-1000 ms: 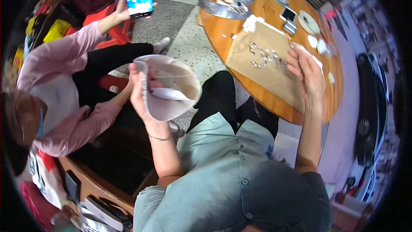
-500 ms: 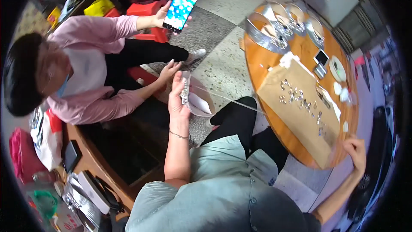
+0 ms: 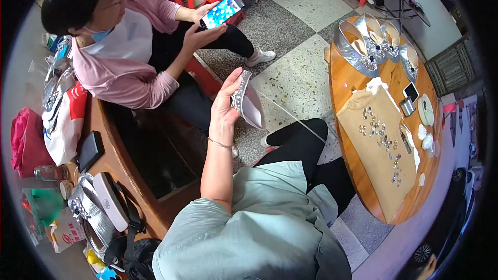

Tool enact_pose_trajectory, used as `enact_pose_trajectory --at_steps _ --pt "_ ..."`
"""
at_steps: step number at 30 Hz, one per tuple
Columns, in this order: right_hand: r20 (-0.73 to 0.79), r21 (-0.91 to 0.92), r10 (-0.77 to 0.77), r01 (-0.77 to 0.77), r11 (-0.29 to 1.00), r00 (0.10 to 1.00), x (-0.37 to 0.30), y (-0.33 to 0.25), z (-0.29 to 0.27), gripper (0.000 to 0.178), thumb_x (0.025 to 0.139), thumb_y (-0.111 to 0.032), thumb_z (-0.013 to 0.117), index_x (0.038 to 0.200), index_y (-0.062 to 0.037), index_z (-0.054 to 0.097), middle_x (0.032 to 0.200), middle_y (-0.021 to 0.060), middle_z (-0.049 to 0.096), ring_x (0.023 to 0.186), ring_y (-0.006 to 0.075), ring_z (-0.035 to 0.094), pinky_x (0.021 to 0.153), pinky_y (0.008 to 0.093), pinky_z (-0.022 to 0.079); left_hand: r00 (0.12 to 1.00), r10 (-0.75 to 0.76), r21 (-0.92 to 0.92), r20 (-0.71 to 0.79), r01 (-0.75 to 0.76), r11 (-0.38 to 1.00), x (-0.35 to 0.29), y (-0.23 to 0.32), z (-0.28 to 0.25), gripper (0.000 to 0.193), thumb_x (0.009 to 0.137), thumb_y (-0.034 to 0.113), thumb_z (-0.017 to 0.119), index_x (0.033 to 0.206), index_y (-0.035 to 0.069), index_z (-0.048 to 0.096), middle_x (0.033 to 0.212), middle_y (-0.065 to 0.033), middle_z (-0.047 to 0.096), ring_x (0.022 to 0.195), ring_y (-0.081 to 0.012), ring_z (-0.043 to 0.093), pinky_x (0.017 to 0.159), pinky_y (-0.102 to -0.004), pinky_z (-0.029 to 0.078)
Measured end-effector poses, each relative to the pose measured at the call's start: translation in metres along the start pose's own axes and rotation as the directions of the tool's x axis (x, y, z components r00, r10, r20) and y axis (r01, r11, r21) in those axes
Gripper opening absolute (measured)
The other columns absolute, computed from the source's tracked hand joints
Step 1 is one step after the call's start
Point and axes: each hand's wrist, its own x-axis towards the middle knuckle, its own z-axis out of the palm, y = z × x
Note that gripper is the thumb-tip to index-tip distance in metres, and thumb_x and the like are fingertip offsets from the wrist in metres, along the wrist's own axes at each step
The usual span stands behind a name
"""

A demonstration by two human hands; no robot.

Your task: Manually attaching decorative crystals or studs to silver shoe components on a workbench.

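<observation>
Raised in front of me on the left, my left hand (image 3: 224, 105) grips a curved pale piece, apparently a shoe upper (image 3: 252, 108), between thumb and fingers. Rows of shiny beads line its edge near my fingers. From it a thin thread (image 3: 293, 116) stretches right and down past my knee; where its far end goes I cannot see. A bit of skin at the lower right edge is probably my right hand (image 3: 429, 269); its fingers are mostly cut off, so I cannot tell what it holds.
On the round wooden table (image 3: 358, 172) lie a brown cloth (image 3: 371, 158) with scattered gems (image 3: 381, 137), and several silver shoe uppers (image 3: 353, 54). A seated co-worker holds a phone (image 3: 222, 12) at my left. Bags and a black box (image 3: 90, 151) crowd the left-hand counter (image 3: 115, 148).
My right hand has swung down and right, almost out of view. My left hand still grips the shoe upper, now tilted. The co-worker has brought both hands to the phone.
</observation>
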Motion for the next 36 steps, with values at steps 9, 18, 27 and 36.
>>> enact_pose_trajectory --at_steps 9,18,27,36 --pt "-0.229 -0.282 0.182 -0.244 0.928 0.956 -0.075 0.112 0.064 0.034 0.084 -0.035 0.058 0.090 -0.0028 0.067 0.079 0.0114 0.067 0.070 0.0223 0.062 0.064 0.0338 0.050 1.000 0.002 -0.023 -0.029 -0.003 1.000 0.018 0.011 0.004 0.043 0.080 -0.001 0.058 0.122 0.005 0.051 0.104 -0.0120 0.062 0.082 -0.0169 0.060 0.070 -0.0256 0.052" --pt "-0.533 -0.146 0.175 -0.294 0.945 0.828 -0.122 0.166 0.079 0.032 0.089 -0.029 0.046 0.093 -0.0038 0.065 0.079 0.0099 0.066 0.071 0.0281 0.062 0.062 0.0407 0.049 0.997 0.049 0.086 0.061 -0.054 0.995 -0.005 0.003 0.057 0.043 0.082 0.002 0.055 0.124 -0.001 0.049 0.104 -0.0123 0.061 0.090 -0.0174 0.060 0.080 -0.0272 0.050" --pt "0.247 0.866 0.274 -0.338 0.368 0.929 0.035 -0.085 0.071 0.033 0.093 -0.019 0.048 0.114 0.0054 0.053 0.118 0.0147 0.055 0.107 0.0218 0.054 0.096 0.0314 0.040 0.911 -0.031 0.595 0.411 -0.242 0.766 -0.050 -0.044 0.144 0.053 0.075 -0.002 0.066 0.126 -0.001 0.048 0.102 -0.0058 0.061 0.091 -0.0113 0.059 0.081 -0.0242 0.047" --pt "0.350 0.937 -0.402 -0.314 0.156 0.846 -0.013 -0.440 0.068 0.016 0.094 -0.012 0.047 0.098 -0.0035 0.059 0.079 0.0008 0.057 0.063 0.0062 0.052 0.057 0.0174 0.043 0.854 -0.259 0.668 0.452 -0.131 0.732 -0.090 -0.071 0.172 0.059 0.072 -0.007 0.069 0.126 0.000 0.047 0.107 -0.0057 0.059 0.094 -0.0091 0.056 0.083 -0.0234 0.046"
